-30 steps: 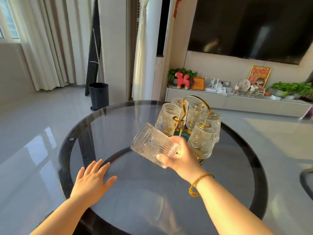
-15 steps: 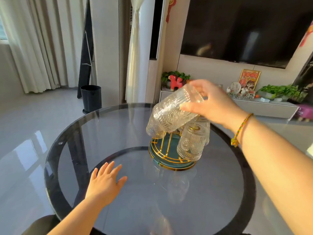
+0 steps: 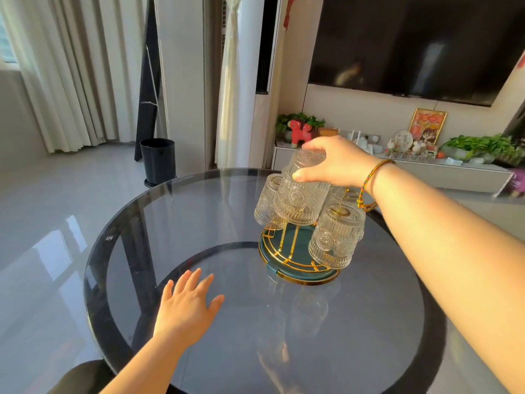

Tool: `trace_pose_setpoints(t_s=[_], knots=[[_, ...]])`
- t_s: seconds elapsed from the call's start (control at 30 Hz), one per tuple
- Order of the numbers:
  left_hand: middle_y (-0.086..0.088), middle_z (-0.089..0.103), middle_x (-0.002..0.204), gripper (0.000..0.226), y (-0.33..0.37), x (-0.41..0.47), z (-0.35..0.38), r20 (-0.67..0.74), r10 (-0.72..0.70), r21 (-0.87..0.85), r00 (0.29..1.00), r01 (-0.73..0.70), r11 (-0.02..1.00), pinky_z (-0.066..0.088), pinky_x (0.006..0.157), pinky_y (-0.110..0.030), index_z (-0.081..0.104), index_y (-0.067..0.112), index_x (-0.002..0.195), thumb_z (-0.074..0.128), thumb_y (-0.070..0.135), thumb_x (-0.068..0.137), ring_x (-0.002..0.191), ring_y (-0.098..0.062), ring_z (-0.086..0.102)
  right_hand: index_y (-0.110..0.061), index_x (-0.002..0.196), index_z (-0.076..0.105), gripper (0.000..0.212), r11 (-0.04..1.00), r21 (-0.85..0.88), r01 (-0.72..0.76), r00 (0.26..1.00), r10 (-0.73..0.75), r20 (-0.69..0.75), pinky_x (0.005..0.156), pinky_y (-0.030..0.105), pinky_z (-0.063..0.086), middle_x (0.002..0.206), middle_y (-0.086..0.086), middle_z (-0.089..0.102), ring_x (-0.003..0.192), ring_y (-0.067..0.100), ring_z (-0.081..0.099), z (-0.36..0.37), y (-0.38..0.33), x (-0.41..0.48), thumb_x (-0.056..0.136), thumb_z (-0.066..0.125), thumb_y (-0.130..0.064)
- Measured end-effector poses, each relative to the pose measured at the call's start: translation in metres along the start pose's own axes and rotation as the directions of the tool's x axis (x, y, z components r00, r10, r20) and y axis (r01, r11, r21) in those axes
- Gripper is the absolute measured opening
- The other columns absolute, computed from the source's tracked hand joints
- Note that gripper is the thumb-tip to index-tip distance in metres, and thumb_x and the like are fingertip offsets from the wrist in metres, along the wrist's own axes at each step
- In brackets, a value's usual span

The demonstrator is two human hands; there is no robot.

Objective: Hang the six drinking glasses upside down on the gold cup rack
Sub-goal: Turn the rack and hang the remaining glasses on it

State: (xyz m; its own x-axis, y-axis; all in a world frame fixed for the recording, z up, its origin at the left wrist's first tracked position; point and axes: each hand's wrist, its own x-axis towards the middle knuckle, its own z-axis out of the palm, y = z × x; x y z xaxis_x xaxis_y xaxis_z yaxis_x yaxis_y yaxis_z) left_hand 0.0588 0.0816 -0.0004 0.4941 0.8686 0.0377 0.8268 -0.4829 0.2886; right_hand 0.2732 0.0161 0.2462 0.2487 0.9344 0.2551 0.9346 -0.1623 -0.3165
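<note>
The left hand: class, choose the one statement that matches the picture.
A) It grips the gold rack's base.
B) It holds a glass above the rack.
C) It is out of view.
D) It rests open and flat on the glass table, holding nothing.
D: the left hand lies spread on the glass table with fingers apart, while the right hand holds the glass over the gold rack.

My right hand (image 3: 338, 163) hides the base of the glass (image 3: 301, 194) in its grip; the rack (image 3: 295, 260) pegs and rear glasses are mostly hidden; the table (image 3: 119, 251) runs off the bottom edge
</note>
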Motion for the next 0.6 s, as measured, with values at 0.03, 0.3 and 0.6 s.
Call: trace_pose_setpoints(t_s=[0.03,0.3,0.6], knots=[[0.003,0.007,0.154,0.057,0.0,0.0,0.0,0.0,0.0,0.002,1.0,0.0,1.0,-0.003,0.115,-0.04,0.012,0.03,0.139,0.023,0.053,0.088,0.141,-0.017,-0.003,-0.009,0.13,0.039,0.071,1.0,0.006,-0.008,1.0,0.008,0.003,0.103,0.031,0.031,0.142,0.01,0.04,0.129,0.024,0.037,0.005,0.002,0.001,0.071,0.069,-0.034],[0.003,0.008,0.154,0.057,0.0,0.0,0.0,-0.003,-0.003,0.006,1.0,0.003,1.0,-0.003,0.115,-0.039,0.012,0.03,0.139,0.023,0.054,0.088,0.141,-0.017,-0.003,-0.012,0.13,0.039,0.073,0.997,-0.033,-0.066,0.996,0.068,0.062,0.103,0.033,0.032,0.142,0.01,0.041,0.128,0.025,0.038,0.035,0.015,0.006,0.069,0.07,-0.036],[0.001,0.008,0.154,0.056,-0.001,0.0,-0.002,0.004,-0.003,0.005,1.0,0.003,1.0,-0.003,0.115,-0.04,0.013,0.03,0.139,0.024,0.053,0.088,0.141,-0.018,-0.002,-0.012,0.13,0.038,0.071,0.992,-0.034,-0.12,0.982,0.124,0.144,0.099,0.034,0.037,0.139,0.012,0.041,0.125,0.028,0.04,0.063,0.015,0.008,0.07,0.068,-0.036]])
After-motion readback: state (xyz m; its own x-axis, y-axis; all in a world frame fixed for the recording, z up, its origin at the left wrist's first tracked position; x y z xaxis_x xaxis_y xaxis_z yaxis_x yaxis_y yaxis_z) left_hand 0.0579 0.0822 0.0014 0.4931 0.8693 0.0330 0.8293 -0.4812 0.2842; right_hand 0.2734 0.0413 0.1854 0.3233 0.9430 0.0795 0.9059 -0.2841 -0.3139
